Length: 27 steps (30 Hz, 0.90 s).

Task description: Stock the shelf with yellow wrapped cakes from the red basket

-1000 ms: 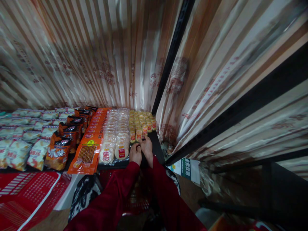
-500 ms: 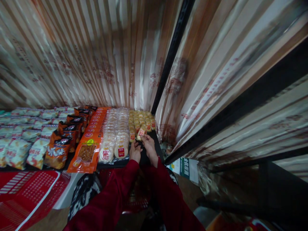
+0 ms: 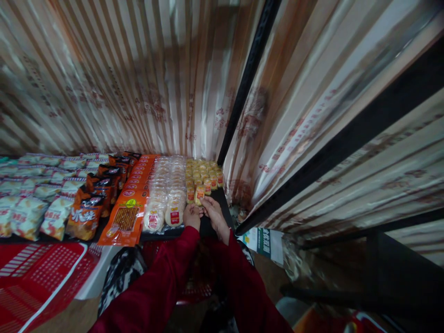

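My right hand pinches the lower right edge of a small yellow snack packet with a red label. That packet stands upright at the front of several rows of like yellow packets on the black shelf. Just below it, my left hand has its fingers curled in, close to the right fingertips; whether anything is in them is hidden. Left of the hands lie two rows of clear-wrapped round crackers with red labels.
Orange bags of stick snacks, dark orange snack bags and pale snack bags fill the shelf leftward. Black posts and pleated printed sheeting stand behind and to the right. A red basket sits below left.
The packet in my right hand has gone from tilted to upright, and slightly left, in line with the front of the rows. My left hand has shifted slightly left with its fingers more curled.
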Tool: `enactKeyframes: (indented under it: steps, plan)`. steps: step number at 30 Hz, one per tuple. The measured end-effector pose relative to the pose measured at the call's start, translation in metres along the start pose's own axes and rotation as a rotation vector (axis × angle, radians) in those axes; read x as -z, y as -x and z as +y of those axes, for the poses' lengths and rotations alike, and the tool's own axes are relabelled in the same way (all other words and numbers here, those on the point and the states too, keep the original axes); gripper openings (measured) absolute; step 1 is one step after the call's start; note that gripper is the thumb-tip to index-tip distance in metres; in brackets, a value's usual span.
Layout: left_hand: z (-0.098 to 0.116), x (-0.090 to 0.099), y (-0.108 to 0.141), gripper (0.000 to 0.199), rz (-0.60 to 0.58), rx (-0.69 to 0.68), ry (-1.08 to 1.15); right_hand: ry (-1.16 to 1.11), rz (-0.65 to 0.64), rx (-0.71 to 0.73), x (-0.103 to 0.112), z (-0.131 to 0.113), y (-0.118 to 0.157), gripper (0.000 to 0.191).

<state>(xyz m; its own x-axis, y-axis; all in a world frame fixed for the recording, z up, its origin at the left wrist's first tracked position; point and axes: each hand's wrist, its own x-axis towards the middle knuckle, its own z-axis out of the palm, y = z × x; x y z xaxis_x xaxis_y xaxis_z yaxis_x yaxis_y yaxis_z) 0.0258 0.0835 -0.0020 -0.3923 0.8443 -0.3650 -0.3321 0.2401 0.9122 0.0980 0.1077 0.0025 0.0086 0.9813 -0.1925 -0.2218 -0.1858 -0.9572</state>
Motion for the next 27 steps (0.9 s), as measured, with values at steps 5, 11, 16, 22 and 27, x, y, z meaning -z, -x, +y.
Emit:
enactKeyframes:
  steps: [5,11,16,22,27]
  plan:
    - [-0.004,-0.001,-0.001,0.011,0.014,0.066,-0.02,0.217,0.11,0.196,0.002,0.011,-0.013,0.037]
    - [-0.01,-0.001,-0.004,0.017,0.023,0.098,-0.06,0.67,0.24,0.203,0.004,0.021,-0.029,0.031]
    - [-0.01,-0.002,-0.007,0.022,0.029,0.096,-0.09,0.822,0.265,0.215,-0.001,0.022,-0.031,0.026]
    - [-0.014,-0.001,-0.012,0.029,0.015,0.077,-0.126,0.841,0.271,0.28,-0.002,0.02,-0.026,0.024]
    - [-0.018,0.001,-0.017,0.04,0.007,0.034,-0.171,0.898,0.312,0.317,-0.004,0.022,-0.024,0.03]
